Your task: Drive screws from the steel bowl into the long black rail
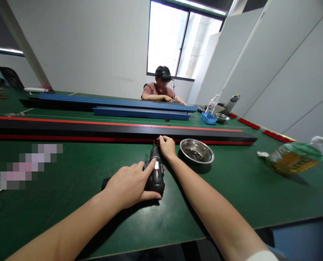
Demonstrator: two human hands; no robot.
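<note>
My left hand (130, 185) is wrapped round a black electric screwdriver (155, 172) that lies pointing away from me, its bit toward a long black bar with red strips (96, 131) laid across the green table (69, 217). At the bit's tip, against the bar's near edge, my right hand (166, 145) is pinched shut; what it holds is too small to see. A steel bowl of small dark screws (196, 150) sits just right of that hand.
Long blue bars (139, 113) lie farther back. A person sits at the far side under the window (161, 92). A blue tray (208, 118), a second steel bowl (221, 117) and bottles stand at back right. A plastic bottle (294, 157) lies at right.
</note>
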